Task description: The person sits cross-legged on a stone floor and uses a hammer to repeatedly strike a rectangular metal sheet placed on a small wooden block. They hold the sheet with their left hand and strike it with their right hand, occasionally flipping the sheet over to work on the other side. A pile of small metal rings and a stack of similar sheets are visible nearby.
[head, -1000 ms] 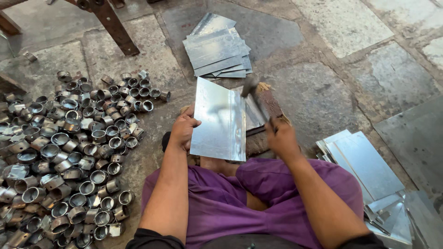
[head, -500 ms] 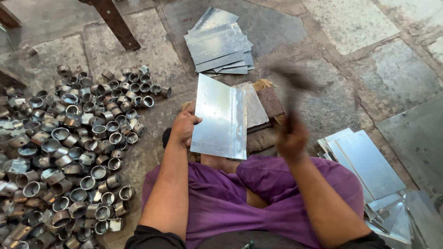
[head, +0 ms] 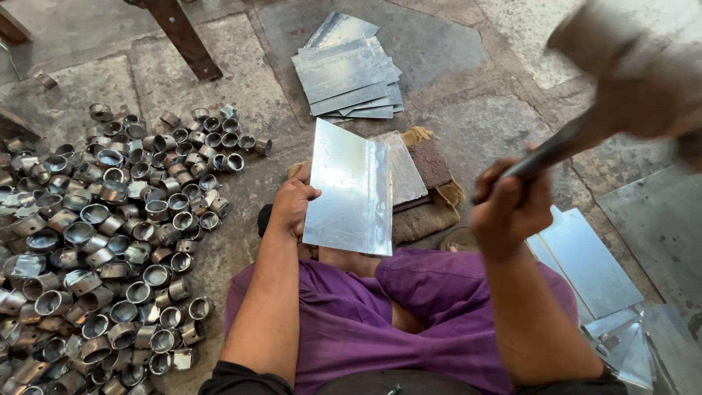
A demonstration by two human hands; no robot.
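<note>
My left hand (head: 294, 201) grips the left edge of a shiny rectangular metal sheet (head: 349, 186), which lies tilted over a flat metal block (head: 404, 167) on brown cloth padding (head: 431, 208). My right hand (head: 510, 206) is shut on the dark handle of a mallet (head: 621, 69), raised high to the right of the sheet. The mallet's head is blurred near the top right corner. My purple-clad legs (head: 409, 322) are folded under the sheet.
A big heap of short metal rings (head: 110, 234) covers the stone floor on the left. A stack of cut metal sheets (head: 349, 69) lies ahead, more sheets (head: 592, 271) sit at my right. A rusty metal leg (head: 179, 36) slants at the top left.
My right hand has swung the mallet up from the sheet's right edge to high on the right. The left hand and the sheet have stayed put.
</note>
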